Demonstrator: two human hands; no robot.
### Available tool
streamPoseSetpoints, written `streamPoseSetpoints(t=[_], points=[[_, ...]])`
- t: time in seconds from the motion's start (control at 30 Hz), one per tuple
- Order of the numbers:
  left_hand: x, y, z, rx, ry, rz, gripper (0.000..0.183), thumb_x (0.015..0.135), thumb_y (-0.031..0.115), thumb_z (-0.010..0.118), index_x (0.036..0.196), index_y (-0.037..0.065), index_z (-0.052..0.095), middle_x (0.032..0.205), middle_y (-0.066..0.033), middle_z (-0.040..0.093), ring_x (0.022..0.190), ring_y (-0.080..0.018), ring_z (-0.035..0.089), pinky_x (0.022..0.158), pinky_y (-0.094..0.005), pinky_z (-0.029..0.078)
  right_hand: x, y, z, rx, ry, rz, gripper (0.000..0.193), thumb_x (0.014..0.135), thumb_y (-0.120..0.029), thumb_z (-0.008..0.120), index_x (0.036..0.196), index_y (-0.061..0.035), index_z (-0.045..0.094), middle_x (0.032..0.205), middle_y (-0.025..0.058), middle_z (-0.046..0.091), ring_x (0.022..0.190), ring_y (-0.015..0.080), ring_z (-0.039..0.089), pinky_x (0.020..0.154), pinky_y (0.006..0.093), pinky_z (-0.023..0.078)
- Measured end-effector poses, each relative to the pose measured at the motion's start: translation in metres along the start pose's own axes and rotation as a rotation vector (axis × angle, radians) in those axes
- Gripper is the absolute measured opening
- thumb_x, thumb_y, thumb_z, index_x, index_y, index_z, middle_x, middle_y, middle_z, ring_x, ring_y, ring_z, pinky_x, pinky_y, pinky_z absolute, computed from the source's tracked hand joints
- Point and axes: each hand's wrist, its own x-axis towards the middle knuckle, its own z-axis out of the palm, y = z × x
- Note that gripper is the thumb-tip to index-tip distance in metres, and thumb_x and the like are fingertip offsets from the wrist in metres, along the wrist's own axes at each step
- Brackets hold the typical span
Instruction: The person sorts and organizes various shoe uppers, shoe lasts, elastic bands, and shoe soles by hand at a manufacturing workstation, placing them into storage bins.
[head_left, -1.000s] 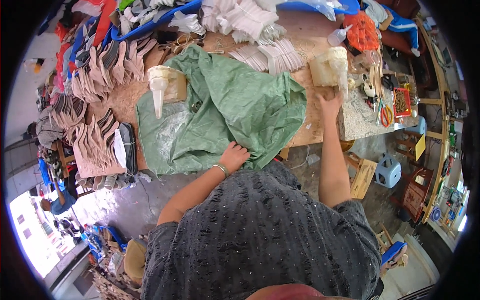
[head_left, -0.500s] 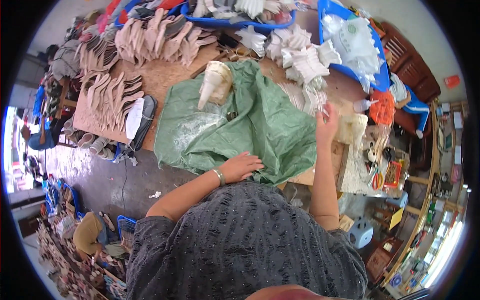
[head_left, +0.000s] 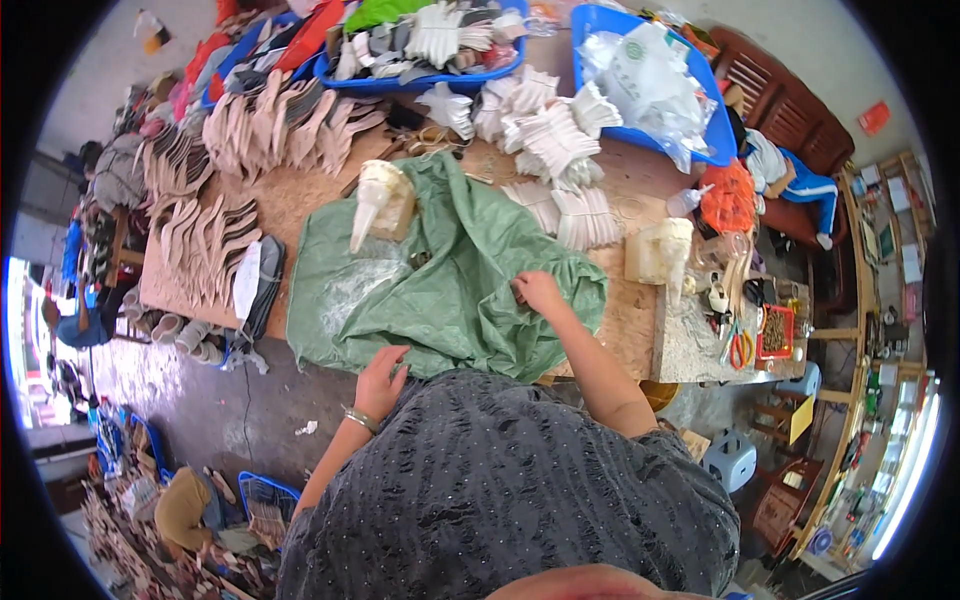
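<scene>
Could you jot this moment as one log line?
left hand: at front edge of green sheet | right hand: curled at green sheet | behind: white stacked pieces

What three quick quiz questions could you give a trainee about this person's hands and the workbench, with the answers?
1. Multiple choice: what is the right hand touching?
A) The green sheet
B) The orange-handled scissors
C) The blue basin
2. True or false: the red tray is to the right of the green sheet.
3. Fill in the blank: the bracelet is on the person's ____ wrist.

Key: 1. A; 2. True; 3. left
</scene>
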Motion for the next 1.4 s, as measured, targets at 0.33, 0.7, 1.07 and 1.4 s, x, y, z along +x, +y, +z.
streamPoseSetpoints(t=[0.33,0.7,1.07,1.4], points=[[0.011,-0.005,0.016,-0.069,-0.028,-0.008,0.032,0.08,0.002,0.06,0.111,0.006,0.058,0.107,-0.0101,0.06,0.087,-0.0241,0.062,0.076,-0.0328,0.05,0.014,-0.029,-0.067,0.627,-0.104,0.122,0.033,0.089,-0.015,0.053,0.119,-0.0013,0.057,0.097,0.0097,0.067,0.077,0.0142,0.065,0.065,0.0264,0.051],[0.053,-0.039,0.007,-0.194,-0.029,-0.066,0.028,0.082,0.001,0.059,0.11,0.005,0.059,0.102,-0.012,0.06,0.085,-0.0241,0.063,0.075,-0.0324,0.049,0.06,-0.052,-0.127,0.592,0.254,0.17,0.04,0.088,-0.019,0.056,0.124,-0.0044,0.053,0.091,0.0048,0.065,0.079,0.0118,0.062,0.068,0.0262,0.049],[0.055,-0.047,0.009,-0.143,-0.144,-0.018,0.023,0.086,0.013,0.058,0.109,0.01,0.059,0.106,-0.0091,0.061,0.088,-0.0286,0.062,0.073,-0.0355,0.051,0.11,-0.006,-0.119,0.787,0.389,0.285,0.057,0.087,-0.024,0.061,0.136,-0.0058,0.037,0.116,0.0076,0.054,0.097,0.0166,0.057,0.076,0.0291,0.048],[0.058,-0.051,0.0,-0.201,-0.118,-0.112,0.021,0.086,0.011,0.057,0.107,0.008,0.061,0.104,-0.0092,0.061,0.091,-0.0294,0.061,0.076,-0.0358,0.05,0.21,0.024,-0.135,0.705,0.864,0.364,0.086,0.071,-0.031,0.077,0.133,0.0091,0.032,0.126,0.0201,0.049,0.114,0.0291,0.05,0.094,0.0358,0.041]])
